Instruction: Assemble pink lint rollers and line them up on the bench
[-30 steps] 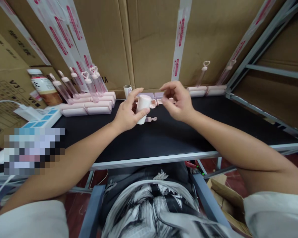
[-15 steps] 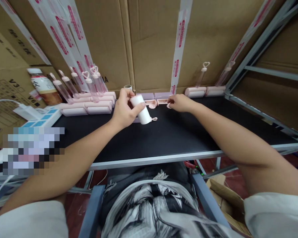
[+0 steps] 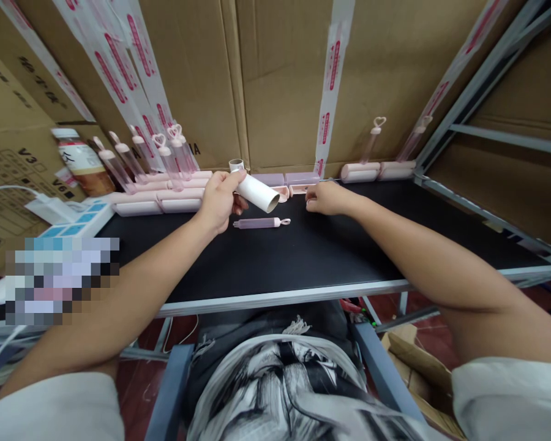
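Observation:
My left hand (image 3: 218, 199) is closed round a white roll (image 3: 257, 191), held tilted above the black table top (image 3: 303, 251) with its open end pointing right. Just below the roll a pink handle with a heart-shaped end (image 3: 261, 223) lies flat on the table. My right hand (image 3: 327, 198) rests on the table to the right of the roll, fingers curled and pinched on something small that I cannot make out. A small pink cap (image 3: 282, 193) lies between the hands.
Pink cases (image 3: 160, 202) with upright handles line the back left. Two more pink cases (image 3: 379, 171) stand at the back right. A bottle (image 3: 83, 162), a power strip (image 3: 73, 223) and cardboard boxes (image 3: 275, 79) stand behind. A metal shelf frame (image 3: 477, 208) runs along the right.
My right hand dropped from in front of me to the table and drew slightly nearer. My left hand tipped the white roll over and lifted it, uncovering the pink handle.

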{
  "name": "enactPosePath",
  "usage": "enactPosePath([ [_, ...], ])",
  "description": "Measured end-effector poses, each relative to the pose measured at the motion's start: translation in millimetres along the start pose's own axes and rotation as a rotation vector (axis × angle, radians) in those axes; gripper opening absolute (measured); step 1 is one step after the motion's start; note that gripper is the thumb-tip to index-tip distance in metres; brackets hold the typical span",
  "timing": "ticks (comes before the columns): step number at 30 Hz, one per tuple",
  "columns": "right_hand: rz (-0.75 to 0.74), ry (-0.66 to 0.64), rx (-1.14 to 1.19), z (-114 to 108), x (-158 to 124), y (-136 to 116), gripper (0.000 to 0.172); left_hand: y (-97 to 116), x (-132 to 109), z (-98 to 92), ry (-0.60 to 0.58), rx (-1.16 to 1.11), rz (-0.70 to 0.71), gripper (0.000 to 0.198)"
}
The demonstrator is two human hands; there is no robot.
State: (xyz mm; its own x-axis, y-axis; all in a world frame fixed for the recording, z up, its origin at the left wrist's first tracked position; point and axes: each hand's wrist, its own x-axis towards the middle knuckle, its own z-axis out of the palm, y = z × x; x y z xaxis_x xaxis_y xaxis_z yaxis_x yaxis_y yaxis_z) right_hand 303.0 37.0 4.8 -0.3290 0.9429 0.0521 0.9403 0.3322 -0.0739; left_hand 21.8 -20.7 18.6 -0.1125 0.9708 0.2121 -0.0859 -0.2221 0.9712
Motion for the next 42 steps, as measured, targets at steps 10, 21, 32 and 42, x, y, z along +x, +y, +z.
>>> enactPosePath([
  [10, -0.560, 0.544, 0.602, 3.7, -36.4, -46.0, 0.036, -3.7, 2.5, 1.7, -0.006, -0.057, -0.082, 0.055],
  [21, -0.921, 0.917, 0.411, 8.4, -40.8, -60.5, 0.027, 3.1, -24.3, 27.2, -0.090, -0.113, -0.209, 0.062],
  [32, -0.497, 0.848, 0.708, -1.3, -42.1, -40.3, 0.053, 0.4, -22.4, 10.5, -0.444, -0.040, -0.342, 0.052],
  [42, -0.589, 0.778, 0.755, -2.5, -47.0, -45.1, 0.050, -5.1, -35.9, 15.5, -0.500, 0.420, -0.114, 0.050],
])
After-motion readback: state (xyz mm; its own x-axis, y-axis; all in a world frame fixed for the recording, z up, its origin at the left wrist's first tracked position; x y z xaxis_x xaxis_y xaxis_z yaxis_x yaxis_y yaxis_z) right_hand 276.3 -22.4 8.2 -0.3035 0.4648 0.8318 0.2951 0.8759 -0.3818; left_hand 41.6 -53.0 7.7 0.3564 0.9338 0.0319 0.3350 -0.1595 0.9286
